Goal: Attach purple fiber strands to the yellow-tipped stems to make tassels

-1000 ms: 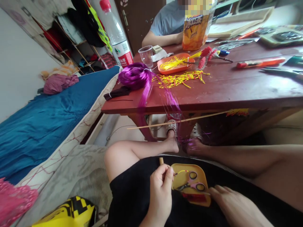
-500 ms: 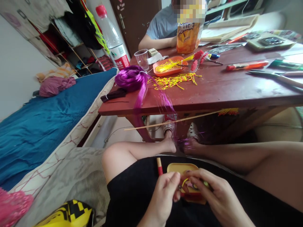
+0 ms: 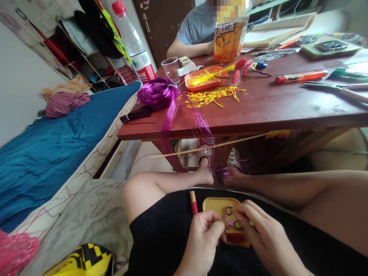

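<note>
Over my lap, my left hand [image 3: 205, 234] pinches one end of a thin yellow strand [image 3: 230, 219] between thumb and fingers. The fingers of my right hand [image 3: 258, 226] are closed on the strand's other side, with a small yellow-green tip [image 3: 251, 222] showing among them. Below both hands lies a small yellow tray [image 3: 209, 204] on my black clothing. In it are scissors [image 3: 229, 211] with dark-lined finger loops, partly covered by my fingers, and a dark red piece [image 3: 235, 238] near the front. Left of the tray rests a red stick with a wooden end [image 3: 193, 203].
On the red-brown table [image 3: 258, 111] are a purple fibre bundle [image 3: 153, 94], yellow strands [image 3: 212, 96], an orange tray [image 3: 198, 87], pliers [image 3: 330, 87] and bottles. A long thin stick [image 3: 201, 150] spans below its edge. Another person's arm [image 3: 189, 50] rests across the table.
The yellow strand was bent in a loop and is now straighter between my fingers. My left hand has shifted slightly right, and more of the scissors shows.
</note>
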Available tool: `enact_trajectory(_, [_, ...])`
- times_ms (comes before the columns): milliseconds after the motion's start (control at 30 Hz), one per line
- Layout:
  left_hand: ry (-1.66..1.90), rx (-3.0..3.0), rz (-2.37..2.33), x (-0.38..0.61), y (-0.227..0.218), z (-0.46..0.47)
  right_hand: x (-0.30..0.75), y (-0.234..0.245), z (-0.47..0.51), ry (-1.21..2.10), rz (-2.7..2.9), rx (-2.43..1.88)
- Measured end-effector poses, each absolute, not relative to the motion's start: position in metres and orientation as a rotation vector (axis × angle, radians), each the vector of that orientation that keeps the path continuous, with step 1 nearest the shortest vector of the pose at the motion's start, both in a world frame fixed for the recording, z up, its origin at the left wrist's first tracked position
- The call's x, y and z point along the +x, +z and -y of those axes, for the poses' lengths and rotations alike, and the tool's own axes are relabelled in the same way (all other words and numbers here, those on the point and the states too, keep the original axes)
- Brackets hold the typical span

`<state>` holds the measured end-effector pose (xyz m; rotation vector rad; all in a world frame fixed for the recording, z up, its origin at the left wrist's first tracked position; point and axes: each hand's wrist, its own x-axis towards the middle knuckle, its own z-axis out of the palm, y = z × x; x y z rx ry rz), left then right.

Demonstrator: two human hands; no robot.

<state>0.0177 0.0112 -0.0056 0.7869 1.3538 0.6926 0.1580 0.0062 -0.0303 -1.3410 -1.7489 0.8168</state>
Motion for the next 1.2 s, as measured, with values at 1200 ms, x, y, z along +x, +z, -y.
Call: enact_trajectory(1200, [0.564,1.681,-1.336,0.007,-0.008,0.005,0.144,-0.030,0.016,1.817,0.577,-1.403])
